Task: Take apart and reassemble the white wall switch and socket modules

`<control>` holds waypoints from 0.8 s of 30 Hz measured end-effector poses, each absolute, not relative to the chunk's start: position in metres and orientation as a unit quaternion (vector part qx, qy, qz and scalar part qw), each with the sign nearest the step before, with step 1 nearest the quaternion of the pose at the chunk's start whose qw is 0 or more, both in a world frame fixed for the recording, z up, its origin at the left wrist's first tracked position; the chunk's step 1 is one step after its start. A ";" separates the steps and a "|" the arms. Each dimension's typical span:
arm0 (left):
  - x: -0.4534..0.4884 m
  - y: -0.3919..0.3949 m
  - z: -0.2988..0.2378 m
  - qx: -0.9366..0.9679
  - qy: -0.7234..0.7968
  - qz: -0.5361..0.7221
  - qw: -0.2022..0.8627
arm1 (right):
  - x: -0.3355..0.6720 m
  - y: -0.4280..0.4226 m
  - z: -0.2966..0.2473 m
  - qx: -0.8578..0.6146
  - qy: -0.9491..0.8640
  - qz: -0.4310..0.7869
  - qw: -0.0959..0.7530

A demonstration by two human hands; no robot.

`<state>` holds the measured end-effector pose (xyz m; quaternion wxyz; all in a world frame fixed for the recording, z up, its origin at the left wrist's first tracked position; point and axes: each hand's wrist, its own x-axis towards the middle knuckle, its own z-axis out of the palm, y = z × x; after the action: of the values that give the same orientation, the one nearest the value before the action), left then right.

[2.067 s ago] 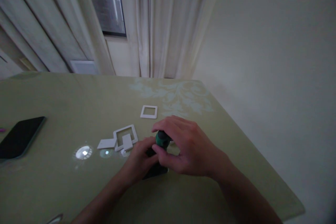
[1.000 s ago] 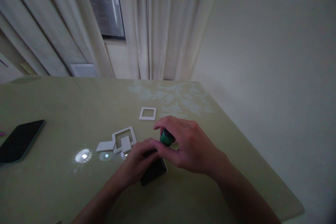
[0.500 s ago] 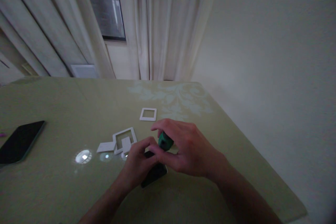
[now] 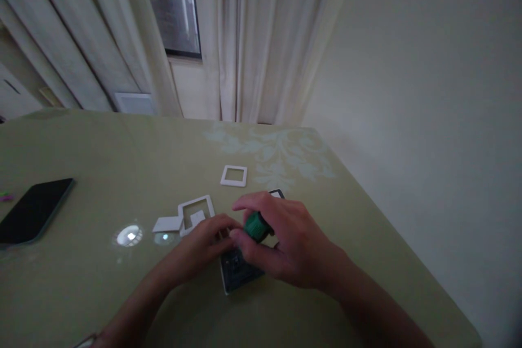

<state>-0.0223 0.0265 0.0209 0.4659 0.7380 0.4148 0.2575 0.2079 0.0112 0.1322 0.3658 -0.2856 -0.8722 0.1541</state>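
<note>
My right hand is closed round the green handle of a tool, likely a screwdriver, tilted down toward a dark flat device lying on the table. My left hand rests on the near left part of that dark device, fingers curled and pressing on it. Just left of my hands lie a white square frame with a small white plate inside it and another white plate. A smaller white frame lies farther back.
The green table carries a dark phone at the far left and a small dark-edged piece behind my right hand. Curtains and a window stand beyond the far edge. The table's right edge drops off near the wall.
The dark device has turned, its near end now nearer me and its face more visible. My left hand has slid to its left edge. The green handle stays in my right hand.
</note>
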 end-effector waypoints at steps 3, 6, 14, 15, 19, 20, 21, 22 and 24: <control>-0.012 0.026 0.020 0.739 0.404 0.275 0.464 | 0.202 0.014 0.123 -0.285 -0.876 0.169 0.350; -0.008 0.025 0.020 0.738 0.406 0.282 0.459 | 0.202 0.015 0.122 -0.288 -0.875 0.176 0.347; -0.004 0.023 0.023 0.737 0.411 0.299 0.446 | 0.204 0.013 0.125 -0.283 -0.876 0.170 0.350; -0.003 0.023 0.023 0.738 0.411 0.300 0.443 | 0.204 0.014 0.124 -0.282 -0.877 0.169 0.350; -0.002 0.023 0.025 0.737 0.415 0.313 0.432 | 0.203 0.013 0.124 -0.277 -0.876 0.178 0.353; -0.002 0.023 0.025 0.739 0.415 0.311 0.431 | 0.203 0.013 0.124 -0.274 -0.875 0.181 0.355; -0.002 0.023 0.026 0.741 0.414 0.306 0.431 | 0.203 0.012 0.125 -0.268 -0.876 0.183 0.356; -0.002 0.023 0.026 0.744 0.413 0.300 0.430 | 0.203 0.012 0.126 -0.261 -0.878 0.186 0.355; -0.002 0.023 0.025 0.747 0.418 0.295 0.425 | 0.204 0.010 0.128 -0.249 -0.883 0.191 0.350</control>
<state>-0.0017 0.0231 0.0249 0.4250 0.7467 0.4180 0.2951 0.2037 0.0101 0.1280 0.3497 -0.2486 -0.8829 0.1907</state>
